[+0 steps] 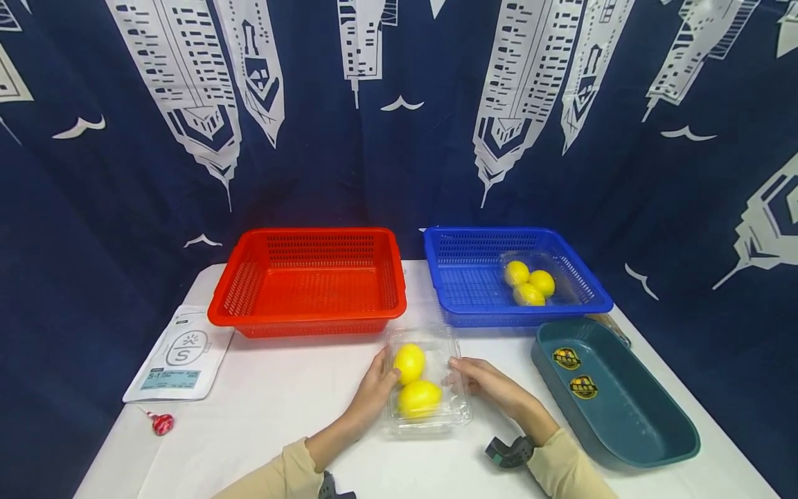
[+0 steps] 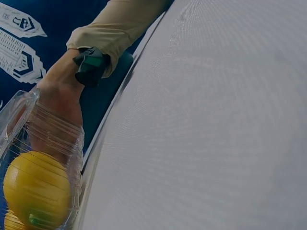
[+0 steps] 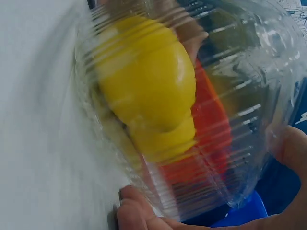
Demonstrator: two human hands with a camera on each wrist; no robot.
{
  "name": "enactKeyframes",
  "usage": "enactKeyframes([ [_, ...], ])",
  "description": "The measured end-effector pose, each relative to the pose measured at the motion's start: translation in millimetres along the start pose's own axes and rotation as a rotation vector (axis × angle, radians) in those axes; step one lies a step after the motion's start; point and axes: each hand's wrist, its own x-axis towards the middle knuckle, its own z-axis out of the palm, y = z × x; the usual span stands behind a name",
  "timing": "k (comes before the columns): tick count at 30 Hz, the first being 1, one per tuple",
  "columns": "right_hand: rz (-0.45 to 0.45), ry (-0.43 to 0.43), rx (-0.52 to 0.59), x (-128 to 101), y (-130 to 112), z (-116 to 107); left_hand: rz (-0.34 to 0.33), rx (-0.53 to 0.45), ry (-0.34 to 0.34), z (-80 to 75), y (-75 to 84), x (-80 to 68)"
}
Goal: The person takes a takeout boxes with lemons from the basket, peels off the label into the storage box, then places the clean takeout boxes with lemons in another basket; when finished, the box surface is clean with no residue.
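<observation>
Both hands, left hand (image 1: pixel 374 385) and right hand (image 1: pixel 483 380), clasp between them one clear box (image 1: pixel 451 409) holding two lemons (image 1: pixel 419 398).

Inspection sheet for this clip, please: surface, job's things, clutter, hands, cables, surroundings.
Surface: white table, bare in front.
Job's things: clear box with two lemons, between both hands; blue basket holds a second clear box with three lemons; red basket with nothing in it.
Clutter: teal tray at right, white pouch and red lollipop at left.
Hands: left hand and right hand each on a side of the clear box, fingers curled on it.
Cables: nothing seen.
Surroundings: dark blue curtain with white towers.
</observation>
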Motion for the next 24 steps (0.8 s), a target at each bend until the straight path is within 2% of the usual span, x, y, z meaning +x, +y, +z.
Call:
enactKeyframes([
  [4,-0.01,-0.016,0.021,1,2,2,-0.004,0.011,-0.001,0.5,-0.9,-1.5],
  [11,-0.02,0.036,0.059,4,8,4,0.002,0.05,0.017,1.2,-2.3,-1.7],
  [19,-0.019,0.052,0.06,4,12,5,0.015,0.037,0.033,2.1,-0.1,-4.0],
  [24,-0.024,0.06,0.078,3,14,3,0.037,0.015,-0.003,0.5,0.5,-1.7],
])
